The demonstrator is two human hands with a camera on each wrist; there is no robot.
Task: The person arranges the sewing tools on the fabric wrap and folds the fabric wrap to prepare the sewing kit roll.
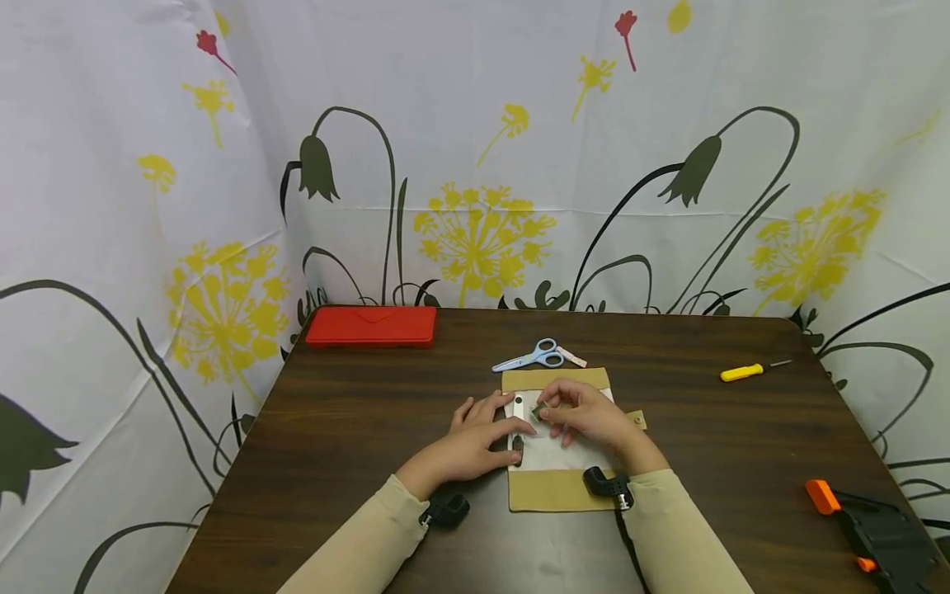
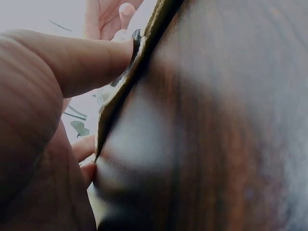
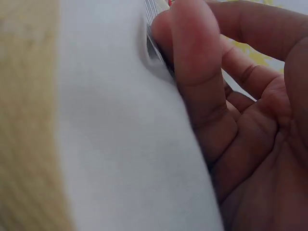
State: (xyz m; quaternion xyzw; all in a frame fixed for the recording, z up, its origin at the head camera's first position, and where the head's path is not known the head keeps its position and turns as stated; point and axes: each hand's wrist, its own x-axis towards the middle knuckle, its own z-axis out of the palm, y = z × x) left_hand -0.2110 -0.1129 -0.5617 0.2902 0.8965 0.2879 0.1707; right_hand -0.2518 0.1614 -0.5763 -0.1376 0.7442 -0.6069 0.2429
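Note:
A tan folder [image 1: 557, 492] lies spread on the table, with white sheets [image 1: 549, 452] over its middle and a metal binding strip [image 1: 519, 408] along their left side. My left hand [image 1: 467, 450] rests on that left side, its fingers spread. In the left wrist view, the left thumb [image 2: 91, 62] presses a dark metal clip [image 2: 136, 41] by the folder's edge. Above the sheets, my right hand [image 1: 590, 417] pinches a small dark green piece [image 1: 538, 410]; its exact kind is unclear. In the right wrist view, the right fingers [image 3: 197, 53] hide that piece beside the white paper [image 3: 125, 115].
Light blue scissors [image 1: 530, 356] and a small pale strip [image 1: 571, 356] lie behind the folder. A red case [image 1: 371, 326] is at the back left. To the right are a yellow-handled screwdriver [image 1: 742, 373] and a black-and-orange tool [image 1: 876, 528], partly cut off. A printed curtain [image 1: 475, 148] hangs behind the table.

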